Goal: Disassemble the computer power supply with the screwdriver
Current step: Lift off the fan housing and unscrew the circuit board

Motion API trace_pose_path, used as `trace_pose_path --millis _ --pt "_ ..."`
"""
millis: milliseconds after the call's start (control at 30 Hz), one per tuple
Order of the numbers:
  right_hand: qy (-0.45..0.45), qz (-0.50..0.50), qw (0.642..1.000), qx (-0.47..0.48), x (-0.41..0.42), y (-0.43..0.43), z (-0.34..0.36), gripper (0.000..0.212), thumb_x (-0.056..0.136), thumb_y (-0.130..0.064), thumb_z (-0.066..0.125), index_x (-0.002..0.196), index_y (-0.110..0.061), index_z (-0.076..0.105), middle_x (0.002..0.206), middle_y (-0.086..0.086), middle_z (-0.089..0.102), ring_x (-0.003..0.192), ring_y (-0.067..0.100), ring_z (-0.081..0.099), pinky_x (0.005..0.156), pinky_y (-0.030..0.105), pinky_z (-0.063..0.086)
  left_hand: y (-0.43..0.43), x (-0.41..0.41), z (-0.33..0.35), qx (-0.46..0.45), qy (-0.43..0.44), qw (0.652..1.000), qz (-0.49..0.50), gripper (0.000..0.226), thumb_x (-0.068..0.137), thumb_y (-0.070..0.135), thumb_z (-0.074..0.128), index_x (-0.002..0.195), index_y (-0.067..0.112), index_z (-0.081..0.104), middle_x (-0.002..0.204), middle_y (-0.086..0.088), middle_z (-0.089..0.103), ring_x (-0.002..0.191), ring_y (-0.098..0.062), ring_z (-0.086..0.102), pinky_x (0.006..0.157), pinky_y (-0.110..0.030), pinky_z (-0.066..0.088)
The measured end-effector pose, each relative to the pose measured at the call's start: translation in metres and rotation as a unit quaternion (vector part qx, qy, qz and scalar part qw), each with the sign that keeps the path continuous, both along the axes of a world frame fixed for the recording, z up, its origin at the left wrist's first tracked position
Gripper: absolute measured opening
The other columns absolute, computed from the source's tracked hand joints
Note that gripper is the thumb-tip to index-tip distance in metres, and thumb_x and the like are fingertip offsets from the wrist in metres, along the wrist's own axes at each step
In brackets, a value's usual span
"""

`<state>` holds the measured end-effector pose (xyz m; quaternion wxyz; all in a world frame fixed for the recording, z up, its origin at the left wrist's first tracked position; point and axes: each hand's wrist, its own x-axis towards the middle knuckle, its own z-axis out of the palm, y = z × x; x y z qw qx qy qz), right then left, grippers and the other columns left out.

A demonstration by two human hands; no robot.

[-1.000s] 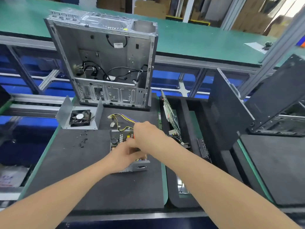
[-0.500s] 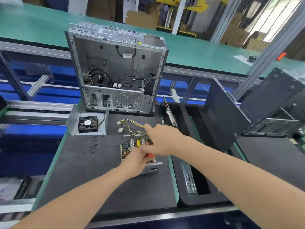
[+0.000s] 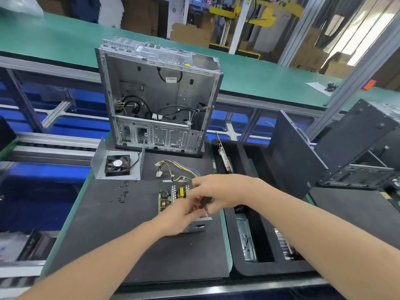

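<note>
Two hands meet above the power supply (image 3: 171, 197), which lies open near the middle of the black-matted surface (image 3: 97, 234). Its circuit board faces up and its metal housing end faces the person.

1. Right hand (image 3: 218, 191): reaches in from the right. The fingers are curled around the red-and-black handle of the screwdriver (image 3: 203, 202), which is held over the right part of the power supply.
2. Left hand (image 3: 179, 217): reaches in from the lower left and covers the near part of the power supply. The fingers are curled toward the screwdriver, but whether they grip the tool or the housing cannot be told.
3. Wire bundle (image 3: 179, 167): yellow, black and purple leads run from the far edge of the power supply toward white connectors lying on the surface.
4. Fan (image 3: 118, 162): sits in a bent metal cover at the far left of the surface.
5. Loose screws (image 3: 123, 192): scattered just in front of the fan cover.
6. Computer case (image 3: 155, 100): stands upright at the far edge, open side toward the person.
7. Foam tray (image 3: 238, 269): lies just beside the surface on the right and holds metal parts.
</note>
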<state>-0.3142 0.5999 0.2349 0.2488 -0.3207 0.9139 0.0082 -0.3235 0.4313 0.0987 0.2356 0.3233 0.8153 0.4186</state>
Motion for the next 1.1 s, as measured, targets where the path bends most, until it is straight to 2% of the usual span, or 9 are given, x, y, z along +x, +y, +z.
trace_pose_path --millis 100,233,367,467,633,733,867,1000,1100 --pt "0.062 -0.14 0.987 -0.042 0.011 -0.005 -0.011 0.029 0.092 -0.035 0.064 0.112 -0.017 0.054 0.099 0.004 0.058 0.095 0.026 0.059 0.074 0.04 0.05 0.002 0.002 0.004 0.007 0.017 1.0 0.004 0.026 0.108 0.038 0.049 0.116 0.019 0.065 0.108 0.009 0.075 0.101 -0.01 0.068 0.093 -0.032 0.052" --pt "0.168 -0.382 0.908 0.039 0.015 -0.031 -0.034 0.035 0.103 -0.049 0.048 0.1 -0.014 0.055 0.095 0.009 0.062 0.092 0.035 0.066 0.068 0.036 0.044 0.005 0.004 0.006 0.014 0.026 1.0 0.0 0.024 0.109 0.031 0.051 0.118 0.014 0.065 0.112 0.007 0.075 0.103 -0.01 0.068 0.09 -0.026 0.052" --pt "0.12 -0.306 0.944 0.028 0.001 -0.03 -0.029 0.016 0.096 -0.024 0.058 0.092 -0.009 0.052 0.08 0.005 0.051 0.081 0.035 0.06 0.061 0.034 0.044 0.005 0.002 0.004 -0.001 0.009 1.0 0.002 0.026 0.11 0.035 0.046 0.117 0.018 0.065 0.111 0.013 0.074 0.1 0.0 0.065 0.088 -0.019 0.048" --pt "0.04 -0.151 0.988 -0.012 -0.005 -0.008 -0.012 0.013 0.089 -0.02 0.067 0.099 -0.014 0.059 0.092 0.004 0.059 0.085 0.027 0.061 0.066 0.035 0.051 0.004 -0.001 0.003 -0.002 0.002 1.0 0.001 0.019 0.109 0.035 0.046 0.114 0.024 0.06 0.107 0.017 0.072 0.098 0.007 0.063 0.086 -0.013 0.045" --pt "0.012 0.015 0.999 -0.04 -0.004 0.008 -0.006 0.02 0.084 -0.013 0.075 0.101 -0.012 0.065 0.104 0.002 0.053 0.09 0.017 0.052 0.067 0.026 0.035 0.005 -0.002 -0.001 -0.037 0.034 0.999 -0.009 0.028 0.108 0.043 0.048 0.112 0.021 0.065 0.106 0.004 0.073 0.097 -0.014 0.065 0.088 -0.03 0.051" --pt "0.044 -0.085 0.993 -0.066 0.003 0.002 -0.011 0.024 0.087 -0.025 0.074 0.106 -0.014 0.062 0.102 0.002 0.058 0.091 0.021 0.057 0.076 0.034 0.05 0.005 -0.001 -0.002 -0.017 0.031 0.999 -0.006 0.025 0.108 0.043 0.046 0.114 0.025 0.062 0.108 0.014 0.074 0.099 -0.004 0.066 0.09 -0.025 0.051" --pt "0.152 -0.357 0.921 -0.016 0.011 -0.015 -0.023 0.045 0.097 -0.059 0.052 0.089 -0.016 0.051 0.082 0.002 0.051 0.08 0.03 0.06 0.066 0.037 0.048 0.005 0.0 0.002 -0.002 0.028 1.0 0.004 0.021 0.108 0.041 0.049 0.114 0.026 0.062 0.107 0.016 0.075 0.098 -0.004 0.069 0.087 -0.023 0.053" --pt "0.128 -0.36 0.924 0.014 0.009 -0.027 -0.032 0.032 0.1 -0.04 0.057 0.085 -0.014 0.046 0.076 0.003 0.044 0.076 0.031 0.055 0.064 0.034 0.042 0.005 0.002 0.002 -0.013 0.008 1.0 0.001 0.029 0.109 0.04 0.047 0.121 0.019 0.063 0.111 0.013 0.073 0.099 -0.025 0.071 0.091 -0.043 0.055" --pt "0.062 -0.229 0.971 -0.011 -0.002 -0.016 -0.021 0.017 0.091 -0.024 0.065 0.093 -0.012 0.053 0.086 0.006 0.056 0.078 0.031 0.059 0.06 0.034 0.046 0.003 0.001 0.002 -0.016 0.008 1.0 -0.002 0.025 0.109 0.039 0.045 0.12 0.022 0.061 0.112 0.012 0.072 0.103 -0.017 0.069 0.096 -0.041 0.052"
